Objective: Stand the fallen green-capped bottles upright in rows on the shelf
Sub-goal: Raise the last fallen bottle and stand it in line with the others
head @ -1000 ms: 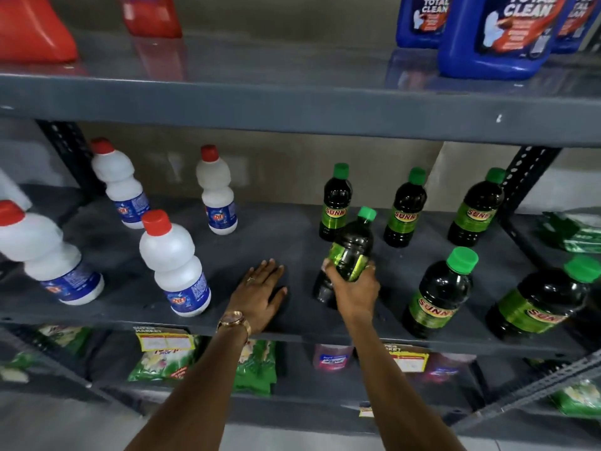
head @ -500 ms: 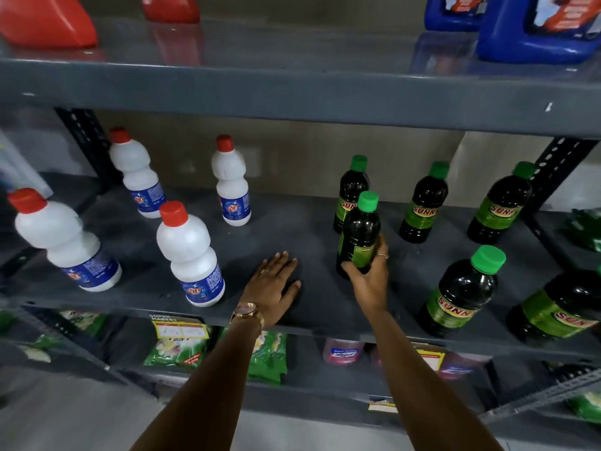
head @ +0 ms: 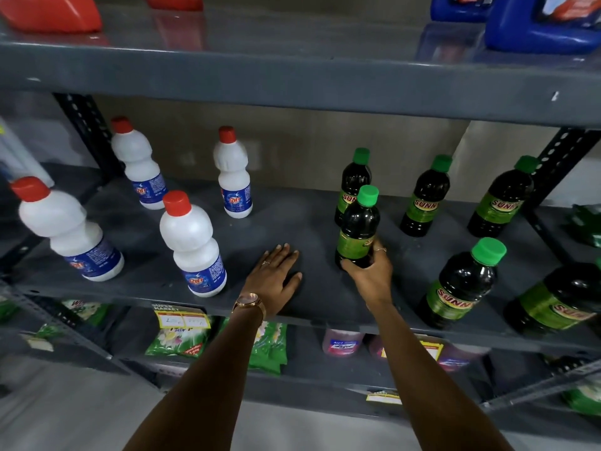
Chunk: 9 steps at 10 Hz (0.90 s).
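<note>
Four white bottles (head: pixel 192 245) with red caps stand at the left of the shelf (head: pixel 312 297). The left hand (head: pixel 274 278) lies flat on the shelf, fingers spread. The right hand (head: pixel 369 275) has its grip pinching the base of an upright green-capped bottle (head: pixel 357 229), in front of the back row bottle (head: pixel 353 183). Further right, more green-capped bottles (head: pixel 461 288) stand upright.

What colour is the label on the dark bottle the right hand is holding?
Green, on the dark green-capped bottle in the right hand; seen in the head view.
</note>
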Each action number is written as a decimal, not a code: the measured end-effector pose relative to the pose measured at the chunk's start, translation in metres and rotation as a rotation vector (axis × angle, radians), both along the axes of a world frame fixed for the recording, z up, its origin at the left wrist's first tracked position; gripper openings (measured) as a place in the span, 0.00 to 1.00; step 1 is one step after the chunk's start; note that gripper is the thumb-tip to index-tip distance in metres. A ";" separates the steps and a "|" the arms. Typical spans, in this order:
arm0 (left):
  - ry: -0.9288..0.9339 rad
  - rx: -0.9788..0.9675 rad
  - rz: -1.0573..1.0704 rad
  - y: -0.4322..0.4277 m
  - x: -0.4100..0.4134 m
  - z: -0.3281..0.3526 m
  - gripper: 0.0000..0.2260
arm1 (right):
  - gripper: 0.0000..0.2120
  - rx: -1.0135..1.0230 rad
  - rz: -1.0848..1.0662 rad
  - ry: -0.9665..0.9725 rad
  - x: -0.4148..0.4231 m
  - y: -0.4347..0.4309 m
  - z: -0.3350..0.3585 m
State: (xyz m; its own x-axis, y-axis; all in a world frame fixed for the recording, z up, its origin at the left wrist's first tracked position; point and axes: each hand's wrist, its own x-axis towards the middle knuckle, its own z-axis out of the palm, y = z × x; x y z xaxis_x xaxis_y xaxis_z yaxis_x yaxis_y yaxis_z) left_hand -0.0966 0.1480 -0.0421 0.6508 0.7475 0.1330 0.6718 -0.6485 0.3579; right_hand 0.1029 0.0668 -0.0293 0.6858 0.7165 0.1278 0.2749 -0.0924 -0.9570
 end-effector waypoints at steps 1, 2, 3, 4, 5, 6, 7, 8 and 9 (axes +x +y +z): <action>0.012 -0.009 0.002 0.000 0.000 0.001 0.32 | 0.37 -0.045 -0.120 -0.092 -0.004 0.006 0.002; 0.020 -0.013 -0.004 0.000 0.000 0.001 0.31 | 0.43 -0.111 -0.197 -0.143 -0.009 0.009 0.008; 0.021 -0.023 -0.005 0.000 0.000 0.002 0.29 | 0.45 -0.099 -0.124 -0.120 -0.007 0.007 0.005; 0.030 -0.029 -0.004 -0.001 -0.001 0.002 0.28 | 0.36 -0.063 -0.038 -0.065 -0.004 0.001 0.002; 0.032 -0.032 -0.006 0.000 0.000 0.003 0.28 | 0.30 -0.014 -0.040 -0.052 -0.004 0.000 0.004; 0.018 -0.023 -0.001 0.001 0.001 0.002 0.30 | 0.31 0.002 -0.037 -0.049 -0.003 0.001 0.004; 0.010 -0.007 0.000 0.000 0.000 0.001 0.34 | 0.30 0.000 -0.030 -0.064 0.001 0.001 0.004; 0.008 0.000 0.004 -0.001 0.000 0.001 0.32 | 0.28 -0.035 0.033 -0.074 0.009 -0.007 0.008; 0.018 -0.001 0.009 -0.003 0.001 0.002 0.33 | 0.29 -0.084 0.126 -0.055 0.014 -0.026 0.009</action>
State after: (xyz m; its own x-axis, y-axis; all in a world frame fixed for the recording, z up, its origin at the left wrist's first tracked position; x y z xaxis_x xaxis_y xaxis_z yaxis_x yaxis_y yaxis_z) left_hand -0.0958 0.1449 -0.0406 0.6464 0.7534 0.1205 0.6841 -0.6422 0.3458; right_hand 0.1173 0.0407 -0.0206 0.5831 0.8064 0.0985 0.3414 -0.1331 -0.9304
